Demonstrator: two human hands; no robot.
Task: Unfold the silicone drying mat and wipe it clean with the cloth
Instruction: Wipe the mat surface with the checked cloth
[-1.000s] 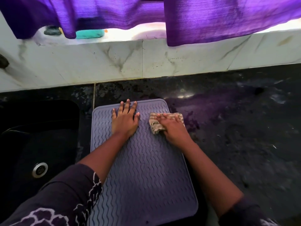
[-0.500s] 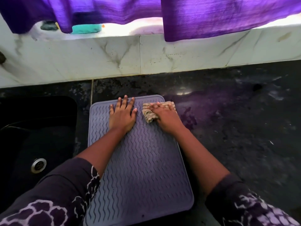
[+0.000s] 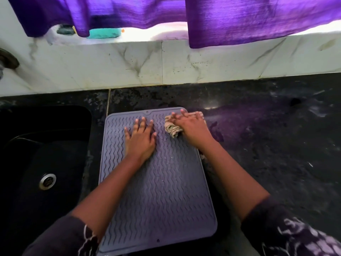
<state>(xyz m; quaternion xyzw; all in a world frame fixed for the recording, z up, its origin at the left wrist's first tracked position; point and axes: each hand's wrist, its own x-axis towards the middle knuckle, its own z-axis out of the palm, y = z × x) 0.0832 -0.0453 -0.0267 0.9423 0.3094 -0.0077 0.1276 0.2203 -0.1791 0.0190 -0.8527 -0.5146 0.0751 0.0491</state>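
Note:
The grey silicone drying mat [image 3: 162, 196] lies unfolded and flat on the black counter, its wavy ribs facing up. My left hand [image 3: 140, 140] rests palm down on the mat's far half, fingers spread, holding nothing. My right hand [image 3: 191, 129] presses a bunched beige cloth [image 3: 172, 129] onto the mat's far right corner. The cloth sticks out to the left of and beyond my fingers.
A black sink [image 3: 42, 159] with a metal drain [image 3: 47, 181] lies left of the mat. The black stone counter [image 3: 276, 145] stretches to the right. Behind stands a white marble wall [image 3: 166, 63] with purple curtains [image 3: 239, 17] above a ledge holding a teal object [image 3: 103, 33].
My right hand has pushed the cloth away from me along the mat's right side to its far corner. My left hand has stayed flat on the mat.

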